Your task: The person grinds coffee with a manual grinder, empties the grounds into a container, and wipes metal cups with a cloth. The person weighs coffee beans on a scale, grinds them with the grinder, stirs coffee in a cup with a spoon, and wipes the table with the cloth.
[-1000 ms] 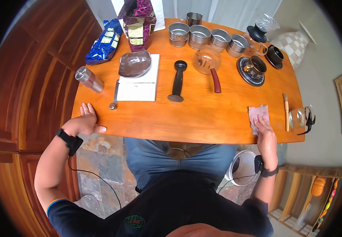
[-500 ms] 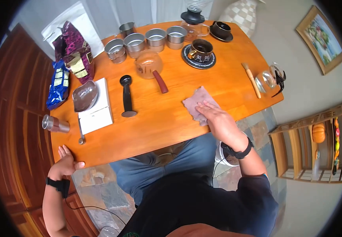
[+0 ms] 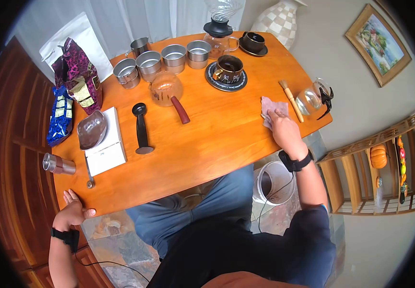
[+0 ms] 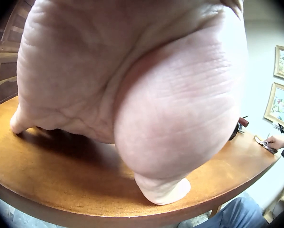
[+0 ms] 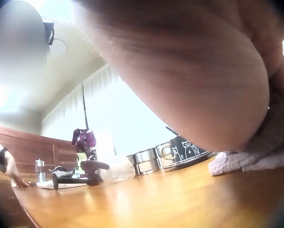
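My right hand (image 3: 286, 132) presses a pinkish cloth (image 3: 268, 104) on the wooden table, with straight fingers over it. Part of the cloth lies under that hand; its folded edge shows in the right wrist view. Just right of it lies a brush (image 3: 291, 101) with a wooden handle, and beyond that a glass pot (image 3: 308, 101) with a black handle. At the table's near left corner rests my left hand (image 3: 74, 211), fingers and thumb spread and holding nothing. Its palm (image 4: 175, 104) fills much of the left wrist view. A metal cylinder (image 3: 58, 164) stands behind it.
Across the table (image 3: 217, 144) are a black scoop-ended tool (image 3: 141, 129), a red-handled glass pot (image 3: 166, 89), a dish (image 3: 91, 130) on a white scale (image 3: 106, 163), several metal cups (image 3: 174, 57) and a black cup (image 3: 229, 69) on a saucer. A white bucket (image 3: 286, 177) stands below the edge.
My right hand has swept the cloth left, then back right and farther from the near edge, close to the brush. The head view has turned rightward. My left hand stays at its corner.
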{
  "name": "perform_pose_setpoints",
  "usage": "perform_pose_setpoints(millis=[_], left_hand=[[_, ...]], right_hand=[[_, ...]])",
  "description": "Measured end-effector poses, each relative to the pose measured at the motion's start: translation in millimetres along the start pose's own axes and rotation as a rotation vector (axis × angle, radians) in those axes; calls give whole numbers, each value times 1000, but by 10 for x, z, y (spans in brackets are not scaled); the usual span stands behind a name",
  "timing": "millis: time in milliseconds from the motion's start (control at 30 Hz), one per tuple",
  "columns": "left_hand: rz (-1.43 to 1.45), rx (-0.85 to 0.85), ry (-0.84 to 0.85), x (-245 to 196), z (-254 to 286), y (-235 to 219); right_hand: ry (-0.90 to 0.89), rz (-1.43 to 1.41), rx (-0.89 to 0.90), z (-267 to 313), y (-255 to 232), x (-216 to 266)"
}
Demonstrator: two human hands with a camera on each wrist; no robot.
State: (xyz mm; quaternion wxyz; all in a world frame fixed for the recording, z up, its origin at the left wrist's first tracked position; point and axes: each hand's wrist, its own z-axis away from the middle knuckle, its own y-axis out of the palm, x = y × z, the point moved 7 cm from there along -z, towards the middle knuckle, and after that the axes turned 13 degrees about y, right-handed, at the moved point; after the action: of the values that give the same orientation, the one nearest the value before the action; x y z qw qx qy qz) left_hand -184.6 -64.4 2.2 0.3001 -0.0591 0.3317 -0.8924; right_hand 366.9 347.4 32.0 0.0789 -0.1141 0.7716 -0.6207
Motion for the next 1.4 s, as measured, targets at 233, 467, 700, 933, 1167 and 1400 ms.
perform_pose_setpoints(millis=[233, 467, 700, 933, 1167, 1400], left_hand=[[3, -8, -60, 10, 3, 7], [15, -18, 5, 65, -24, 26], [16, -24, 5, 62, -10, 44], [23, -22, -3, 0, 8, 10], [-8, -11, -17, 103, -58, 47], [-47, 0, -9, 74, -64, 22]], right_hand=[[-234, -97, 112, -294, 133, 214], [-226, -73, 173, -1014, 366, 209], [-156, 54, 179, -1047, 413, 245], [-259, 29, 107, -143, 188, 485], [-298, 61, 80, 619, -46, 952], [-473, -329, 109, 717, -142, 1609]])
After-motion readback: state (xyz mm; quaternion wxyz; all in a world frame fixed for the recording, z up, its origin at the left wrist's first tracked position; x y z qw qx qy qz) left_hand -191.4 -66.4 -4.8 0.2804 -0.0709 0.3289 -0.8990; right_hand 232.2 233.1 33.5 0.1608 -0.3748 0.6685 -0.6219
